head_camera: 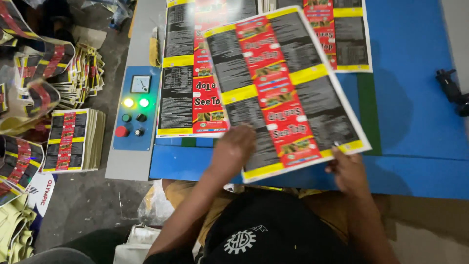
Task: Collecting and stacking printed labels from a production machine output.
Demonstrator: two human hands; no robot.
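- Head view: I see the left hand (pixel 233 149) lying flat, palm down, on the near-left part of a large glossy printed sheet with black, red and yellow label panels (pixel 286 90). The fingers are spread and not closed around anything.
- The right hand (pixel 348 171) pinches the near-right corner of the same sheet, thumb on top; the fingers below are hidden by the paper.
- The sheet sits tilted, partly over a flat stack of similar printed sheets (pixel 190 73) on the blue work table (pixel 415 112). I judge it is just being lifted or turned, so the work on this sheet looks at an early stage.
- Cut bundles of labels (pixel 73 139) stand on the grey floor at left, beside loose curled strips (pixel 29 93); this part seems already done.
- The blue control panel with a dial, green and yellow lamps and knobs (pixel 134 107) is lit.
- Hard to make out: the black object (pixel 452 90) at the right edge is cut off, and the sheet is blurred.
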